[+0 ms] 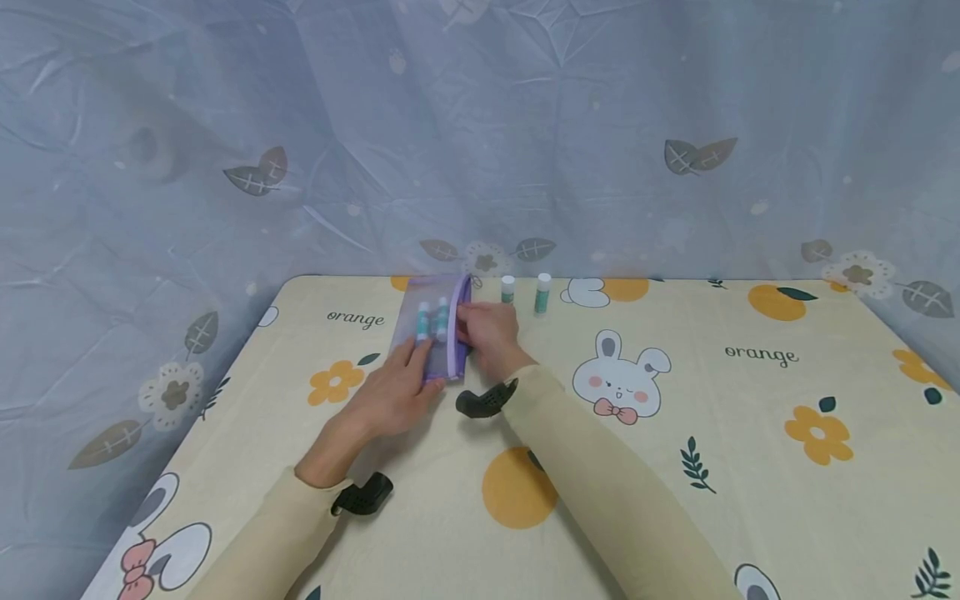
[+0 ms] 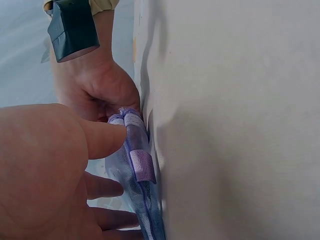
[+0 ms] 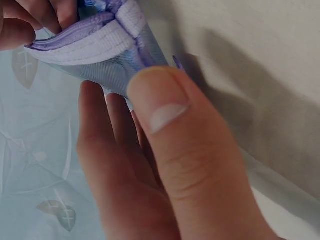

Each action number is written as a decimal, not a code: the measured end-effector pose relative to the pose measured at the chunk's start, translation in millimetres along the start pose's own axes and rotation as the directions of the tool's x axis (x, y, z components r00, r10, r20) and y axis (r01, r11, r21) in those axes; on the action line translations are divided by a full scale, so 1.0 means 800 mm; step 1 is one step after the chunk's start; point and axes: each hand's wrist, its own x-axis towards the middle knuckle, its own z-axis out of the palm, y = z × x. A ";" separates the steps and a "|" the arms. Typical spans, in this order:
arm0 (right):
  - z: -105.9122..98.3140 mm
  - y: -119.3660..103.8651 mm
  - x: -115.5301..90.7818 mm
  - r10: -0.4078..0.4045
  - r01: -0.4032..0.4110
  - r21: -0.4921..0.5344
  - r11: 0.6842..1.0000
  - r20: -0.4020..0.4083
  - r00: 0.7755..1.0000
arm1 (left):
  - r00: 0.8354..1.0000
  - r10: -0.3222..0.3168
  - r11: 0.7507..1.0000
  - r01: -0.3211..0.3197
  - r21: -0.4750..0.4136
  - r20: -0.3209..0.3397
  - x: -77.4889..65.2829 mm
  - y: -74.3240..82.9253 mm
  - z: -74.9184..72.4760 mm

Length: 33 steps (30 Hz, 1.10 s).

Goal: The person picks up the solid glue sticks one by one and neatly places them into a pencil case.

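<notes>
A purple mesh zipper pouch (image 1: 437, 329) lies on the table, its light zipper band on the right side. Through the mesh show two small glue sticks, one left (image 1: 423, 321) and one right (image 1: 442, 317), with white caps and teal labels. My left hand (image 1: 393, 392) rests on the pouch's near left part with extended fingers, its thumb (image 2: 107, 137) at the near corner by the zipper end. At the zipper side my right hand (image 1: 489, 333) pinches the pouch's edge between thumb (image 3: 162, 100) and fingers, the fingertips partly hidden behind the mesh.
Two more glue sticks stand upright beyond my right hand, one left (image 1: 507, 287) and one right (image 1: 542, 293). A patterned cloth (image 1: 637, 517) covers the table. Behind it hangs a grey-blue curtain (image 1: 480, 150) along the back edge.
</notes>
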 end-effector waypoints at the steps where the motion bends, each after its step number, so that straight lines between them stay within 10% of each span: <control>1: 0.000 0.000 0.000 -0.006 0.006 -0.010 1.000 -0.006 1.000 | 1.000 0.003 1.000 -0.003 0.001 -0.003 0.000 0.000 0.000; 33: -0.010 -0.003 -0.009 -0.207 0.184 -0.296 0.937 -0.048 0.977 | 1.000 0.001 1.000 -0.001 -0.005 0.003 -0.003 0.002 -0.002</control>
